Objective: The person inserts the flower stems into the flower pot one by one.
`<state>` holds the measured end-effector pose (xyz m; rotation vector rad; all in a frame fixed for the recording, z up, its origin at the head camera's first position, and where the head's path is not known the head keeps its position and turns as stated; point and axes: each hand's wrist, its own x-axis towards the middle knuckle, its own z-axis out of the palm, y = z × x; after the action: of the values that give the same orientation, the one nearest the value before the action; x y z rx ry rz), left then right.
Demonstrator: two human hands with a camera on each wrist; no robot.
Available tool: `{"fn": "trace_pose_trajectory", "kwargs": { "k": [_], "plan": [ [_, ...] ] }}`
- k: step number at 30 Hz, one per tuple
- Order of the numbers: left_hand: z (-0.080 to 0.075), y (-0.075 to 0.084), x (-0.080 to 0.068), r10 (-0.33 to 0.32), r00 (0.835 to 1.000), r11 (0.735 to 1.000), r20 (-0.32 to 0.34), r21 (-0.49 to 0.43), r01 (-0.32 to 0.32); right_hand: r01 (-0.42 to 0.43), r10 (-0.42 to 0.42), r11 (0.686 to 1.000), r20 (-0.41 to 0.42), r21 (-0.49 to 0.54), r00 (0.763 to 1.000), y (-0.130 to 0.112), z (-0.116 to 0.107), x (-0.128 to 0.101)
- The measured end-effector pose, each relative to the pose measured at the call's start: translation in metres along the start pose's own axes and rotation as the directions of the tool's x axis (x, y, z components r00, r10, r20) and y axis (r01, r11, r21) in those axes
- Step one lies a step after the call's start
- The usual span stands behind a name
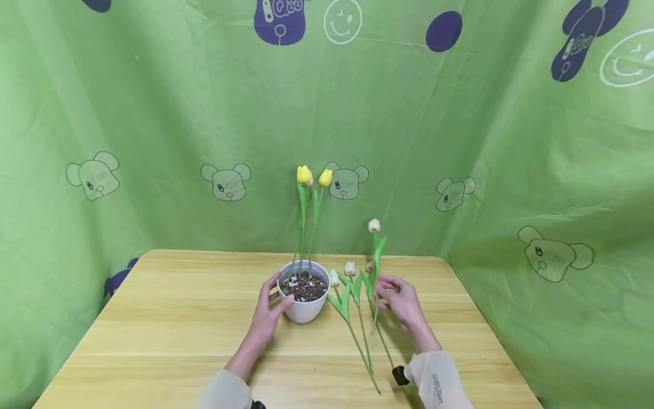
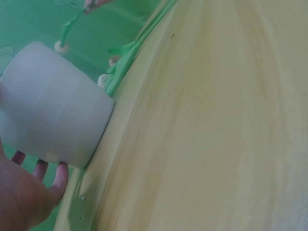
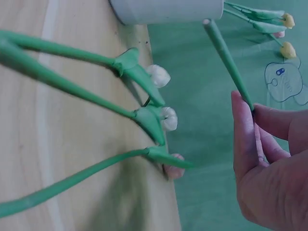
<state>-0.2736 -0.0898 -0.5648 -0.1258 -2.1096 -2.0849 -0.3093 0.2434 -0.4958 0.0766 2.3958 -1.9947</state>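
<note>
Pot (image 1: pixel 304 307) on table (image 1: pixel 153 318); loose tulips (image 1: pixel 352 307) lie right of it.

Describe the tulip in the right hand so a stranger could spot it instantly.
Start at the white pot mid-table holding two yellow tulips. Just right of it, the right hand pinches one pale tulip by its stem. It alone stands upright; the other pale tulips lie flat on the table.
</note>
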Motion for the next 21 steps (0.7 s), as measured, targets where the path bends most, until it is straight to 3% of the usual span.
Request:
{"fn": "trace_pose_trajectory", "kwargs": {
  "k": [21],
  "plan": [
    [0.001,0.001,-0.001,0.009,1.0,1.0,-0.001,-0.001,-0.009,0.214,-0.206,0.966,-0.069,0.146,0.976,-0.063,0.045,-0.001]
  ]
}}
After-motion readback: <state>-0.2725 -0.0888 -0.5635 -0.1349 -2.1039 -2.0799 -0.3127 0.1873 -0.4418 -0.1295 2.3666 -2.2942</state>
